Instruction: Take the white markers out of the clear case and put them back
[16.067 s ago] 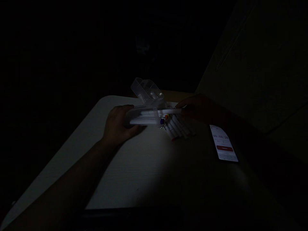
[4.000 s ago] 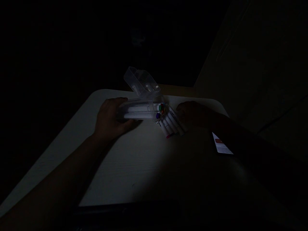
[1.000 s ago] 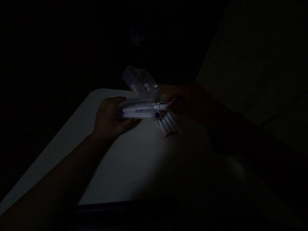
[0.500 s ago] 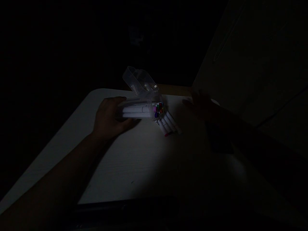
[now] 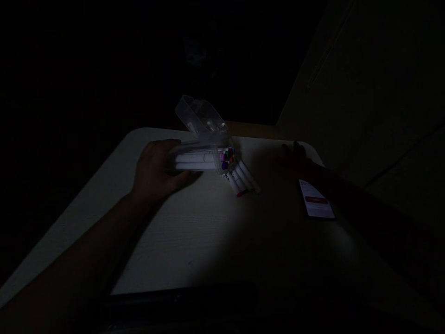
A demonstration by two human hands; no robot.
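Note:
My left hand (image 5: pixel 155 169) is wrapped around the closed end of a clear plastic marker case (image 5: pixel 194 147), which lies on its side. Its hinged lid (image 5: pixel 201 116) stands tilted up at the back. White markers (image 5: pixel 194 158) fill the case, their coloured ends facing right. Several loose markers (image 5: pixel 241 178) lie in a slanted row on the table just outside the case's mouth. Over at the table's right side, in deep shadow, my right hand (image 5: pixel 294 157) has its fingers apart with nothing visible in them. It is beyond the phone and away from the markers.
A phone (image 5: pixel 316 199) with a lit screen lies on the pale table (image 5: pixel 174 232) under my right forearm. The table's rounded far edge runs behind the case. A dark object (image 5: pixel 181 299) crosses the near edge. Most of the room is too dark to make out.
My right hand has moved a little right, toward the table's far right corner. The phone's screen has lit up. My left hand and the case have stayed nearly the same.

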